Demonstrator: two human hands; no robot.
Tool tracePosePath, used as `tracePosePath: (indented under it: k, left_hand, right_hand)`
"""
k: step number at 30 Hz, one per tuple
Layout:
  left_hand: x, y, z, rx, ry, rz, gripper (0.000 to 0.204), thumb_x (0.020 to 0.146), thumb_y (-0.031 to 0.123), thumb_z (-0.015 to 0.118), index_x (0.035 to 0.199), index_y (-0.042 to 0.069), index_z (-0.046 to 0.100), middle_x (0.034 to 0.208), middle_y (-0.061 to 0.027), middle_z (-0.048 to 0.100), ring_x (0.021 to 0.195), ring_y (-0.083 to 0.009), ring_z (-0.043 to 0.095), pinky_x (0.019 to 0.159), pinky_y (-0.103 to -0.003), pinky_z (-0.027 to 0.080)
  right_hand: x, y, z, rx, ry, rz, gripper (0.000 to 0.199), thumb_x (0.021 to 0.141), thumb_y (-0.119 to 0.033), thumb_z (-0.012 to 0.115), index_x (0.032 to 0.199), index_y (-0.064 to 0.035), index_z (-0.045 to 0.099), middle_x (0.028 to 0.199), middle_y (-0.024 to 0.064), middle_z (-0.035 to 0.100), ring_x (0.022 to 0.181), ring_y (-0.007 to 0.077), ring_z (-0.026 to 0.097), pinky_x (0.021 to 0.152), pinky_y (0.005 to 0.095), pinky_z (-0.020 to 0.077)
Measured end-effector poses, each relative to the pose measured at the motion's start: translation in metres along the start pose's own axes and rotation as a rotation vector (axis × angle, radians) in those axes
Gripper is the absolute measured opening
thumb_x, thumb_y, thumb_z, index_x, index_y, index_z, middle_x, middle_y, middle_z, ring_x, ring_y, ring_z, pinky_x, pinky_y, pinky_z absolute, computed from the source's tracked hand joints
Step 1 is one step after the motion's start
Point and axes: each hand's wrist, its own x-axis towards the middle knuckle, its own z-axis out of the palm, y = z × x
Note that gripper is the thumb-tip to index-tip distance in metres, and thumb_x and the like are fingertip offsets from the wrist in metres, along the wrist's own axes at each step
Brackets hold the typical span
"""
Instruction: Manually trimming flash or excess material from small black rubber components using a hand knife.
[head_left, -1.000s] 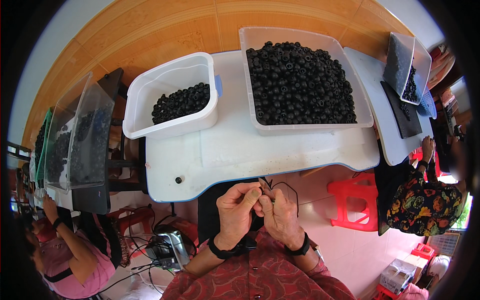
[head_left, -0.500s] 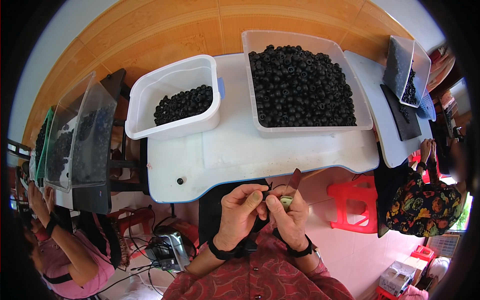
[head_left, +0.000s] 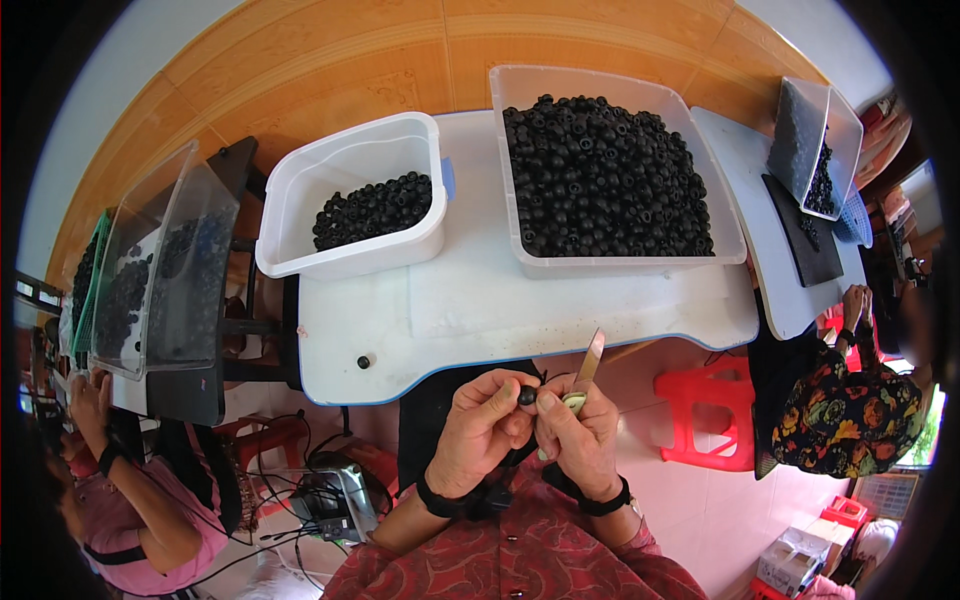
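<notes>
Just beyond the table's front edge, my left hand (head_left: pixel 468 428) pinches a small round black piece (head_left: pixel 526 396) between thumb and fingers. My right hand (head_left: pixel 588 442) is closed around a knife (head_left: pixel 593 358) with a pale green handle, its blade pointing up and away from me. The right thumb meets the black piece. Ahead stands a large clear bin (head_left: pixel 632 264) heaped with similar hollow black pieces (head_left: pixel 605 180). To its left, a smaller white tub (head_left: pixel 352 258) holds fewer of them. One loose black piece (head_left: pixel 364 362) lies at the table's front left.
The white table (head_left: pixel 470 310) has a curved blue edge. A red stool (head_left: pixel 708 425) stands right of me. On the left, a co-worker's arm (head_left: pixel 150 500) reaches toward clear bins (head_left: pixel 165 290); another person (head_left: pixel 850 400) sits right. Cables (head_left: pixel 300 490) tangle at lower left.
The knife blade has swung more upright and its face now catches light. The black piece has turned into clearer view between my fingers. The co-worker's hand on the left has shifted slightly.
</notes>
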Motion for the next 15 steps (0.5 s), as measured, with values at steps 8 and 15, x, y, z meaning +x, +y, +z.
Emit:
tracePosePath:
  k: [8, 15]
  left_hand:
    - [-0.0012, 0.0007, -0.0007, -0.037, 0.012, -0.008, 0.023, 0.095, 0.020, 0.058, 0.105, 0.000, 0.063, 0.079, -0.0032, 0.062, 0.056, -0.0065, 0.050, 0.049, -0.021, 0.042]
    - [-0.0018, -0.0007, 0.0048, 0.069, 0.013, 0.051, 0.020, 0.094, 0.016, 0.060, 0.106, 0.001, 0.064, 0.074, -0.0029, 0.061, 0.059, -0.0091, 0.053, 0.055, -0.023, 0.045]
  right_hand:
    - [-0.0003, 0.0013, 0.0017, 0.073, -0.006, 0.032, 0.011, 0.095, -0.012, 0.056, 0.098, -0.0014, 0.052, 0.061, -0.0014, 0.050, 0.046, 0.0033, 0.043, 0.042, 0.0181, 0.0339]
    - [0.0012, -0.0011, 0.0055, 0.005, 0.028, 0.026, 0.016, 0.095, -0.016, 0.059, 0.098, -0.0024, 0.053, 0.067, -0.0014, 0.054, 0.050, 0.0028, 0.045, 0.043, 0.0176, 0.0354]
